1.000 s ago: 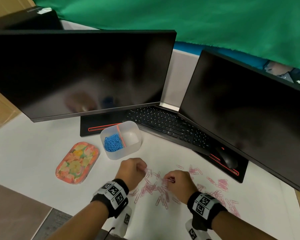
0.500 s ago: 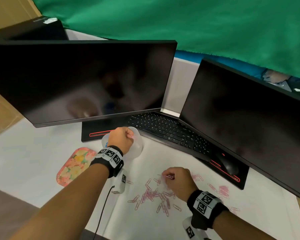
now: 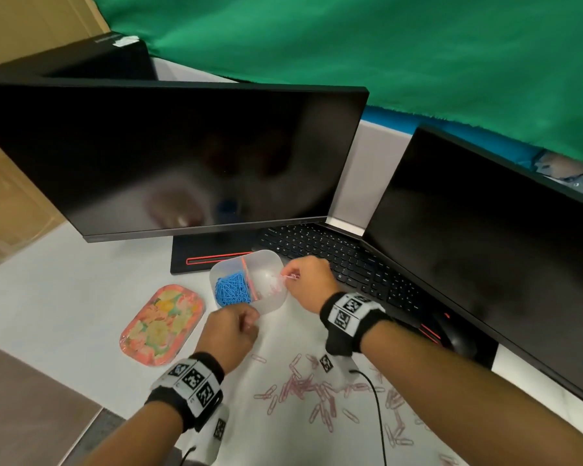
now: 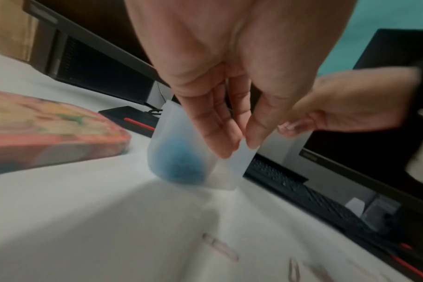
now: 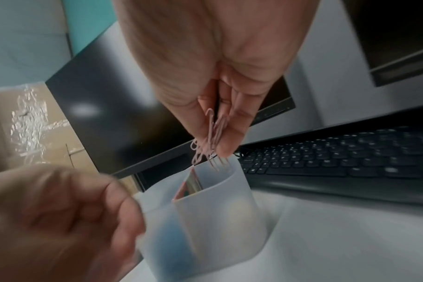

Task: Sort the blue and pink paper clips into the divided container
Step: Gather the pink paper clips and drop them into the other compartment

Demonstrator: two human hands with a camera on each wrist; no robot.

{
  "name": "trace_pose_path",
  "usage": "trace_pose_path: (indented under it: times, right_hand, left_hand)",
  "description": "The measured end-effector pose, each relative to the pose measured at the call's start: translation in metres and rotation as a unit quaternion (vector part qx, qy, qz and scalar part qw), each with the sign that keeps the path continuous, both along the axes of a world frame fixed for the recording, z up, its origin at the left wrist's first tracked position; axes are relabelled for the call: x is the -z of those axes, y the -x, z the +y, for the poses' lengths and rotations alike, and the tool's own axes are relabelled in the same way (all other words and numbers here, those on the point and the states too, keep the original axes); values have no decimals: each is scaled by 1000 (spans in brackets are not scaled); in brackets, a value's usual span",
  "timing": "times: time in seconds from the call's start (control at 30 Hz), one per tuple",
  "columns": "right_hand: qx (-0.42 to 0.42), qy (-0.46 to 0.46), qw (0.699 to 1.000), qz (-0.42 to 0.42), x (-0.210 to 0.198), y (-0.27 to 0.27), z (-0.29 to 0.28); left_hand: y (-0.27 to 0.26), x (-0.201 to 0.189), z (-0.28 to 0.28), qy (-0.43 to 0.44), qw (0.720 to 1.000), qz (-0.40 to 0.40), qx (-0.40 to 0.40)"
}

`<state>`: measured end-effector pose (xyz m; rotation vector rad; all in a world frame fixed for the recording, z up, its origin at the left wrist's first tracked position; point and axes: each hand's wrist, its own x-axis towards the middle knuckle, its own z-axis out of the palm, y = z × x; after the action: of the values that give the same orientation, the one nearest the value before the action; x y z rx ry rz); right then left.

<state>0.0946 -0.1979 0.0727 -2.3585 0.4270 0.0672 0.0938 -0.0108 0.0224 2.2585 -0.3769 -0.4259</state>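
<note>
Right hand [image 3: 308, 284] pinches a bunch of pink clips [image 5: 211, 141] in a tight grip, right over the container's [image 3: 270, 306] right compartment, tips at its rim. Below that grip, a few pink clips show blurred inside the compartment. Left of it, past the divider [image 3: 248, 277], blue clips [image 3: 232, 290] fill the other half. Left hand [image 3: 231, 334] sits at the container's near edge, fingers [image 4: 217, 133] against its wall; whether they clasp it I cannot tell. Loose pink clips [image 3: 303, 388] litter the counter [image 3: 64, 297] nearer the body.
</note>
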Motion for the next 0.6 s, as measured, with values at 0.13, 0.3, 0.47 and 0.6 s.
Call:
trace_pose_path:
  times: [0.13,0.3,0.47,0.6]
  right_hand:
    - [-52,52,996,53,7,-39,13]
    - [-79,112,985,102,23,-62,28]
    - [-74,91,990,82,32,-55,28]
    - [-57,57,996,-23,23,-26,8]
  left_hand:
    - [19,16,12,-110,992,13,65]
    - [44,35,18,-193,965,36,175]
    - [53,41,11,-232,937,-38,258]
    - [61,45,2,-246,912,-63,323]
